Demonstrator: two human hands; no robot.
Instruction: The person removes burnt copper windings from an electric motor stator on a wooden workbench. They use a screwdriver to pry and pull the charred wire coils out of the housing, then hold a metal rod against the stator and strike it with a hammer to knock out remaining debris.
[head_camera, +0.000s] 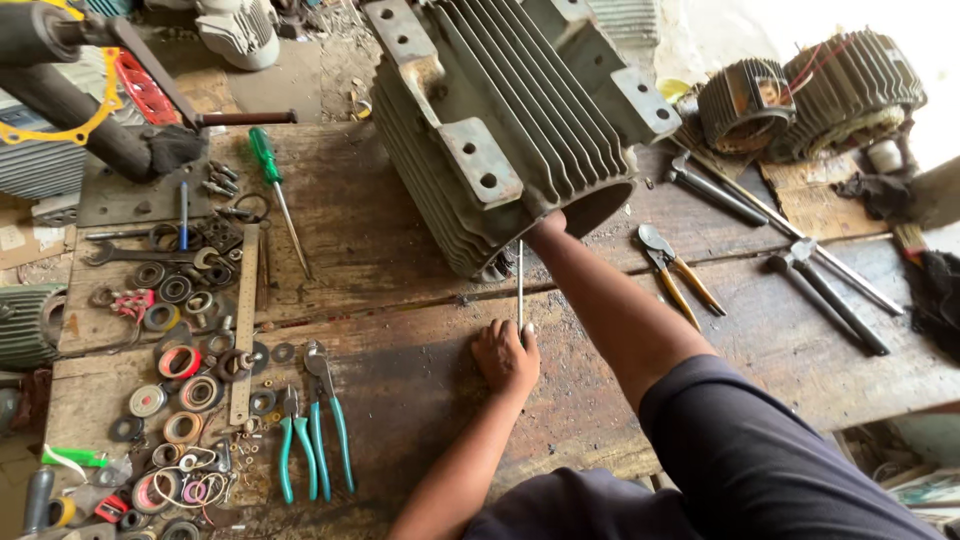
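Left hand (506, 355), fingers curled shut around the lower end of a thin metal rod (520, 280) that rises from them into the finned motor housing (500, 120), while the right hand (548, 222) reaches inside that housing's open end, its fingers hidden.

My worn plank workbench (420, 400) in daylight

Around it I saw dusty concrete floor (300, 75) beyond its far edge, and harsh light washed out the ground (740, 30) past its far right corner.
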